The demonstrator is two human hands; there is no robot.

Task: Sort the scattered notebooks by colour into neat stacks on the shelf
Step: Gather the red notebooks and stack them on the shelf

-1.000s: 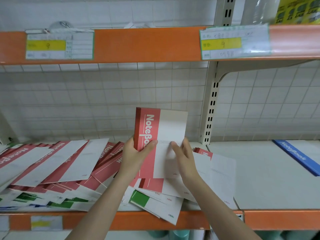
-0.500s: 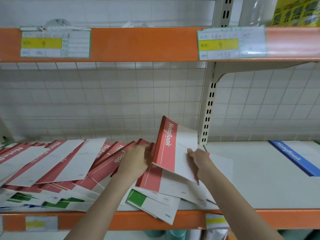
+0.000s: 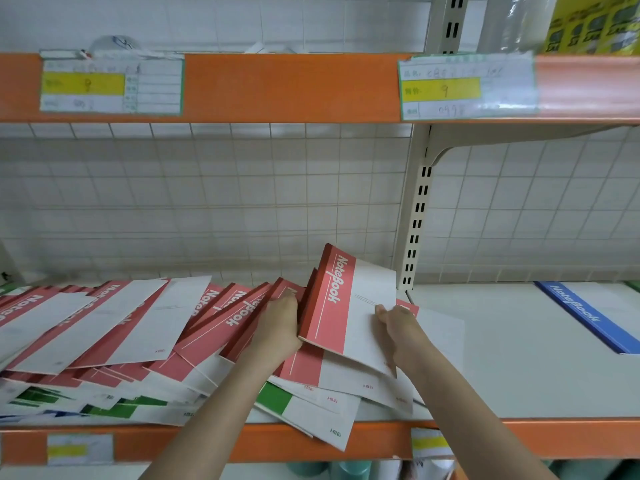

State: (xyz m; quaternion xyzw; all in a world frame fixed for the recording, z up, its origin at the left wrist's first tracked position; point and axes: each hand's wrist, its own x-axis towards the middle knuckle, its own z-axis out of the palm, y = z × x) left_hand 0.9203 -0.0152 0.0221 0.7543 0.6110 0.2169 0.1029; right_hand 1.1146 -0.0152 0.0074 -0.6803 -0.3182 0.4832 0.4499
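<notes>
A red-and-white notebook [image 3: 349, 306] is tilted up at the middle of the shelf, spine raised toward the back. My left hand [image 3: 280, 327] grips its left spine edge, next to several fanned red notebooks [image 3: 221, 317]. My right hand [image 3: 398, 323] holds its right white edge, fingers on the cover. More red notebooks [image 3: 86, 323] lie scattered to the left. A green-and-white notebook [image 3: 304, 410] sticks out over the shelf's front edge. A blue notebook [image 3: 585, 313] lies alone at the far right.
The white shelf board [image 3: 502, 358] has an orange front rail [image 3: 554, 438] with price tags. A slotted upright post [image 3: 415, 220] stands behind my right hand. Green and blue notebooks [image 3: 69, 403] lie under the red pile at the front left. A wire grid backs the shelf.
The red notebook, held upright in front of the grid a second ago, has come down and tilted over the pile. Both hands lowered with it; my left moved to its spine.
</notes>
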